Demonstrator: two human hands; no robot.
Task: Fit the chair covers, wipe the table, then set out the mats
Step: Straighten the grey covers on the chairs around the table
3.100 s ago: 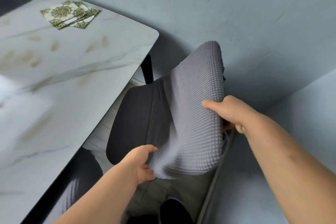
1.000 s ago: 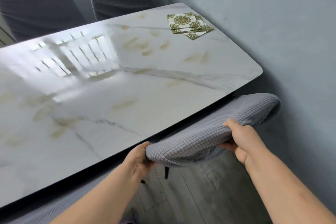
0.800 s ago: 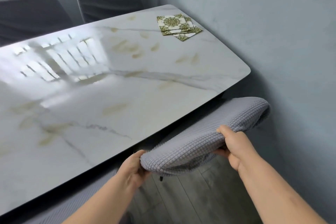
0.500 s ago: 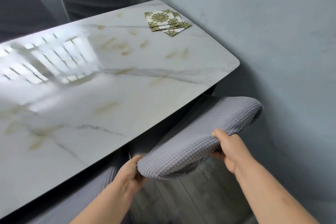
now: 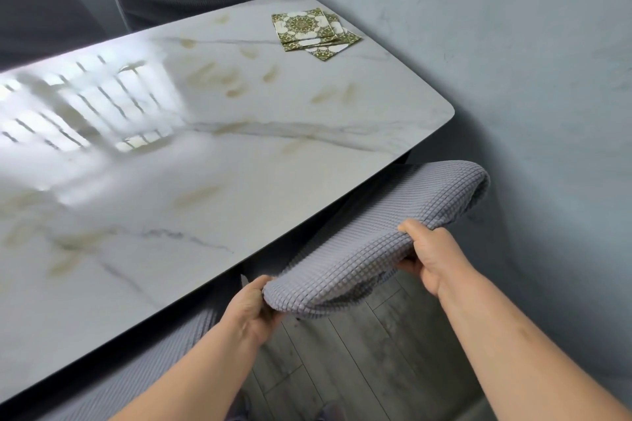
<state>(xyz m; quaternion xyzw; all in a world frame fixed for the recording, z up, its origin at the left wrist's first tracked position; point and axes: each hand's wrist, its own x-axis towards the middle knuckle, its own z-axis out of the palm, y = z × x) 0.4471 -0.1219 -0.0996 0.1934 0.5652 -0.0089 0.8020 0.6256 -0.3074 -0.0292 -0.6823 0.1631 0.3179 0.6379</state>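
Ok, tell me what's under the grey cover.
The cover hides the chair back it is stretched over. The left hand and right hand grip its lower edge. Below it, only plank floor shows.

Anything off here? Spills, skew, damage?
The mats at the far corner of the table are fanned askew, not squared. Yellowish patches dot the top; stains or marble pattern, cannot tell. No damage visible. The left hand and right hand grip the cover.
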